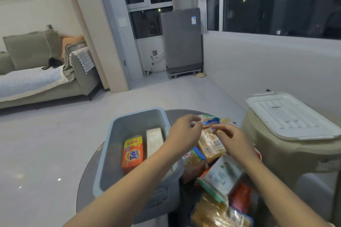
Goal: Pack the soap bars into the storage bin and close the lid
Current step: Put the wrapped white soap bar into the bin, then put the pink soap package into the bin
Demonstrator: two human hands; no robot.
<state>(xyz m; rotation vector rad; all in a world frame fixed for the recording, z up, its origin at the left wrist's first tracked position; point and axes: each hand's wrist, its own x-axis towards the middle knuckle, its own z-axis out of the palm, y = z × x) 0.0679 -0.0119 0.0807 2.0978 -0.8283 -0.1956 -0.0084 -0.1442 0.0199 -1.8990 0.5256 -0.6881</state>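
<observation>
Blue-wrapped soap bar point(210, 121) — both hands point(186, 131) pinching

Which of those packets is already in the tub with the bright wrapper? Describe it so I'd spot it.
Find the grey-blue storage bin on the round table. Two bars lie on its floor; the orange Tide bar is the left one. Its pale neighbour is plain and whitish.

- grey sofa point(46, 86) far left, against the wall, grey back cushion point(31, 49) upright on it
- checked cloth point(84, 59) draped over the sofa arm
- grey washing machine point(181, 42) in the far corner under dark windows point(276, 0)
- round dark worktop point(88, 186) on pale floor point(46, 143)
- beige stool point(287, 155) just right of the worktop
</observation>
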